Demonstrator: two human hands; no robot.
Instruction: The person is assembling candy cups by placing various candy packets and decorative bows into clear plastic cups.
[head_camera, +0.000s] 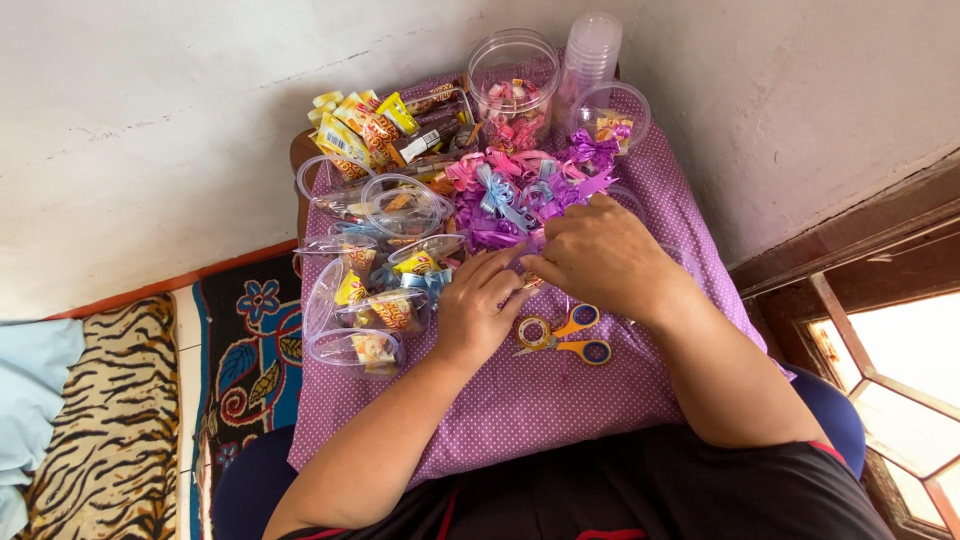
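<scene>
My left hand (478, 308) and my right hand (598, 255) meet over a small table covered by a purple dotted cloth (520, 400). Their fingertips pinch something small and purple between them, mostly hidden by the fingers. Just beyond the hands lies a heap of curled ribbon bows (515, 190) in pink, purple and blue. A pair of yellow and purple scissors (563, 335) rests on the cloth under my wrists.
Clear plastic cups filled with snacks (370, 300) lie at the left. Wrapped snack packets (375, 125) sit at the back left, a clear jar of sweets (512, 90) and stacked cups (590, 55) at the back. A patterned rug (240, 350) lies on the floor.
</scene>
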